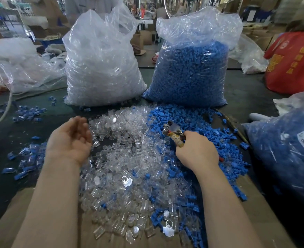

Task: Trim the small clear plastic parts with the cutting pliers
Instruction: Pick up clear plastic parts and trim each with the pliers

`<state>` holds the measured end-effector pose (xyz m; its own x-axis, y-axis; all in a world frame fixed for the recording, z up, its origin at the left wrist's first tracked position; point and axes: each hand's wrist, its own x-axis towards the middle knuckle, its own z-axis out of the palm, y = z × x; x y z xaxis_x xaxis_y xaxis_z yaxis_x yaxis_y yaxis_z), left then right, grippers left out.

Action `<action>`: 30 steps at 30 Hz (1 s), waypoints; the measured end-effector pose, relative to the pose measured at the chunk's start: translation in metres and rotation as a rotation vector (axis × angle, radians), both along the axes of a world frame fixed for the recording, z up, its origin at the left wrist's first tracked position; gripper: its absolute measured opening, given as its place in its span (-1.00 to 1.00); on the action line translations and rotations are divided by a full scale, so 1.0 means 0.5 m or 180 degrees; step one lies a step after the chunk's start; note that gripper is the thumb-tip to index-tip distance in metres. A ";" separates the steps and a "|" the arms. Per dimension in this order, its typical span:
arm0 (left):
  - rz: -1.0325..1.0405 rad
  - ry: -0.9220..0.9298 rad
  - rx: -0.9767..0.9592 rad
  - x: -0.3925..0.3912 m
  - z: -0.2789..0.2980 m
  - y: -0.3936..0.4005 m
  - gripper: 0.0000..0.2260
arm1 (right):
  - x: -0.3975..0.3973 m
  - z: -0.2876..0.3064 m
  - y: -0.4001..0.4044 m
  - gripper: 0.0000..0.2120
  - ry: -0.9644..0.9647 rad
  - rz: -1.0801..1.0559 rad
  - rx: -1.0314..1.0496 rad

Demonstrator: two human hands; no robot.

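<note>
The metal cutting pliers with wrapped handles [173, 134] sit clenched in the right hand [196, 151], head poking out over the heap of small clear plastic parts [128, 158]. Left of that heap, the left hand [69, 138] lies palm-up, fingers relaxed, blurred, on the dark green table [246, 93]

Two hands up, left hand [70, 138] and right hand [196, 151], one pair of cutting pliers [172, 131], two big bags: clear-parts bag [101, 65], blue-parts bag [192, 68]. Loose parts beyond counting.
</note>
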<state>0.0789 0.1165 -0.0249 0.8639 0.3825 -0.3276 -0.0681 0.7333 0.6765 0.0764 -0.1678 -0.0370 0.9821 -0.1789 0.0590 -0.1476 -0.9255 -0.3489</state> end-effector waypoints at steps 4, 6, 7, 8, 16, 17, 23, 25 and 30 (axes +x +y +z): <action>-0.0845 0.0364 0.2763 -0.008 0.023 -0.085 -0.94 | 0.001 0.006 0.003 -0.84 0.0190 -0.0085 -0.0080; -0.1092 0.0481 0.3942 -0.013 0.012 -0.115 -0.95 | -0.001 0.005 0.004 -0.87 0.0211 -0.0111 -0.0100; -0.1228 0.0605 0.4533 -0.015 0.006 -0.125 -0.95 | -0.002 0.005 0.004 -0.86 0.0209 -0.0118 -0.0126; -0.1312 0.0733 0.5022 -0.016 0.000 -0.133 -0.95 | -0.003 0.006 0.004 -0.84 0.0214 -0.0126 -0.0158; -0.1624 0.0937 0.6071 -0.011 -0.004 -0.152 -0.88 | -0.004 0.007 0.006 -0.77 0.0220 -0.0204 -0.0240; -0.1688 0.0920 0.6067 -0.011 -0.004 -0.151 -0.87 | -0.003 0.008 0.005 -0.80 0.0188 -0.0213 -0.0235; -0.1956 0.0864 0.5874 -0.008 -0.005 -0.147 -0.91 | -0.002 0.006 0.001 -0.82 -0.0057 -0.0235 -0.0125; -0.1921 0.0874 0.5840 -0.007 -0.002 -0.150 -0.94 | -0.002 0.006 0.001 -0.83 -0.0147 -0.0251 -0.0048; -0.1841 0.0903 0.6144 -0.010 0.000 -0.153 -0.89 | 0.000 0.007 0.001 -0.80 -0.0309 -0.0311 0.0113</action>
